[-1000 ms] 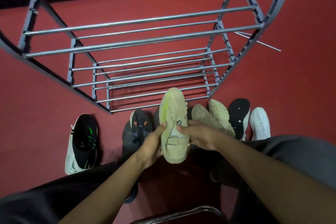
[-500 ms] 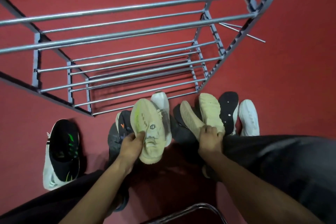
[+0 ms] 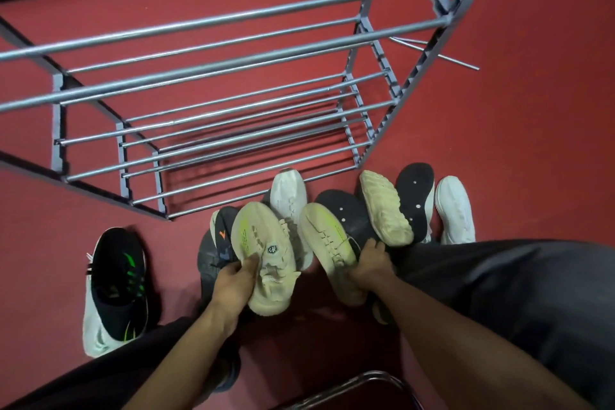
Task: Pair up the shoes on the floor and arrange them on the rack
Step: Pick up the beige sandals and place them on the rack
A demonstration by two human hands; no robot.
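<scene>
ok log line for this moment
left hand: holds beige shoe | right hand: grips matching beige shoe | rack: no shoes

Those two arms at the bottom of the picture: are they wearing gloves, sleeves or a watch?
None show. The left hand and right hand are bare, with no gloves, rings or watch visible. Both forearms are uncovered right down to the picture's edge. The only clothing in view is dark trousers.

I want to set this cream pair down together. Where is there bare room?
Every rack rail in view is bare. The red floor is free between the black-and-green sneaker and the grey sneaker. It is crowded from there rightwards to the white sneaker.
</scene>
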